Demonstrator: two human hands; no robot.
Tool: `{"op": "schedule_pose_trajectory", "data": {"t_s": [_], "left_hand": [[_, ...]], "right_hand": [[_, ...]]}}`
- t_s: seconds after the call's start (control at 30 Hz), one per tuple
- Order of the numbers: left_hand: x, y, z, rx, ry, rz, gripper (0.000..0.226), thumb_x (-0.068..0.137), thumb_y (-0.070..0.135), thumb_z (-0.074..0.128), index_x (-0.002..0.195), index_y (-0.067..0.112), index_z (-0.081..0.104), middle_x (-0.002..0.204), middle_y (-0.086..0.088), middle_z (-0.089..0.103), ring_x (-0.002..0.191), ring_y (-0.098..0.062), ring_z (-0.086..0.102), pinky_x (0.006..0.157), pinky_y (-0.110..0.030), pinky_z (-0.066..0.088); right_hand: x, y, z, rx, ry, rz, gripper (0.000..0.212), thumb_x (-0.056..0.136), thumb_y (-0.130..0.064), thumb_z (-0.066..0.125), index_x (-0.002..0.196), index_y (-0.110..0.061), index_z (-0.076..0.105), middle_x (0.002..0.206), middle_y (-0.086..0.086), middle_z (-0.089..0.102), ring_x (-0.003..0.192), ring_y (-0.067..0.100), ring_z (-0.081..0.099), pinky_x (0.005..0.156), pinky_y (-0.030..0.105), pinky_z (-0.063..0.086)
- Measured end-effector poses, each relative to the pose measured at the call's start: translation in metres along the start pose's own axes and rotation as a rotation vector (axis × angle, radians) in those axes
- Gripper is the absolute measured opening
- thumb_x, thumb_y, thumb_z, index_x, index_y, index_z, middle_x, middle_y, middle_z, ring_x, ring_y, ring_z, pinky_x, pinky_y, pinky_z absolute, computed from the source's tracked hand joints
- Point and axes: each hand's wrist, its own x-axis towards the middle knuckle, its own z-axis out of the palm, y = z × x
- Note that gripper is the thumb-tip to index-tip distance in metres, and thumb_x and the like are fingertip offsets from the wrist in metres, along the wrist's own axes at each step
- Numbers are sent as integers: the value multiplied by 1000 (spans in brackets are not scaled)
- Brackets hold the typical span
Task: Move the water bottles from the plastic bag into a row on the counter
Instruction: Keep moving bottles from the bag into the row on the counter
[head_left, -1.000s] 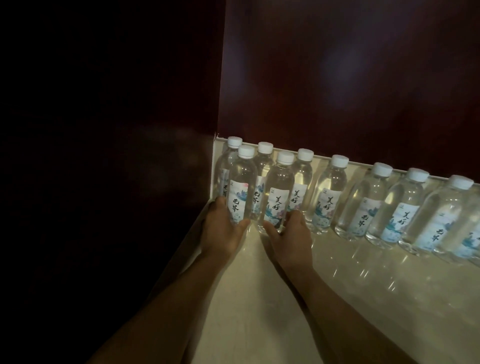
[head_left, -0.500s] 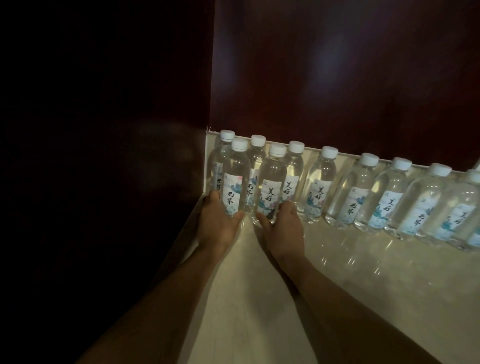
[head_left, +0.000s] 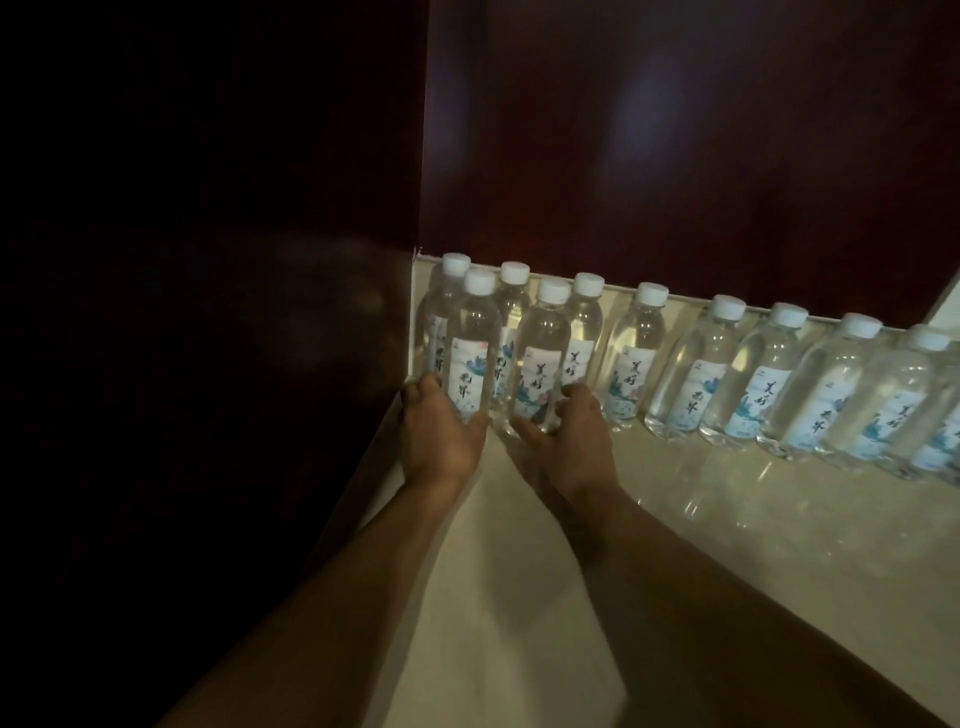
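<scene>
Both hands grip clear water-filled bottles on the pale counter (head_left: 727, 545): left hand (head_left: 439, 436) curls round one front bottle (head_left: 470, 345), right hand (head_left: 574, 441) round its neighbour (head_left: 540, 358). Behind them, a row of capped bottles (head_left: 769, 374) stands upright along the dark wall (head_left: 675, 156).

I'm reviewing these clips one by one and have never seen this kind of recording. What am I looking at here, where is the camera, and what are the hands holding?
There is no robot here: a person works with bare hands, and the single camera sits on their head, looking forward and down. The pale counter ends at a dark red wall, and a row of capped water bottles stands along the back. In the left corner two more bottles stand in front of that row. The left hand grips the front left bottle near its base; the right hand grips the front right bottle. No plastic bag is in view.
</scene>
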Motion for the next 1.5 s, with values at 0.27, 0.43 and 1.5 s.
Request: {"op": "schedule_pose_trajectory", "data": {"t_s": [0.27, 0.43, 1.5], "left_hand": [[-31, 34, -40, 27, 3, -14, 68, 86, 27, 75, 143, 8, 43, 139, -15, 50, 127, -35, 53, 100, -41, 46], [-27, 36, -25, 75, -32, -102, 57, 80, 44, 74, 122, 8, 61, 124, -16, 65, 117, -34, 62, 95, -41, 53], [-6, 13, -5, 207, -7, -82, 60, 79, 54, 76, 116, 9, 64, 118, -13, 69, 111, -35, 66, 84, -42, 57]], "right_hand": [[-36, -26, -26, 171, -88, -33, 36, 85, -26, 75, 112, -15, 54, 90, -11, 54, 77, 13, 54, 78, 36, 51], [-56, -23, -37, 198, -157, -30, 33, 87, -29, 73, 110, -16, 53, 95, -1, 59, 75, 18, 61, 69, 25, 45], [-52, -6, -30, 77, -244, 143, 39, 90, -30, 67, 122, -13, 52, 87, -2, 59, 85, 19, 60, 86, 32, 49]]}}
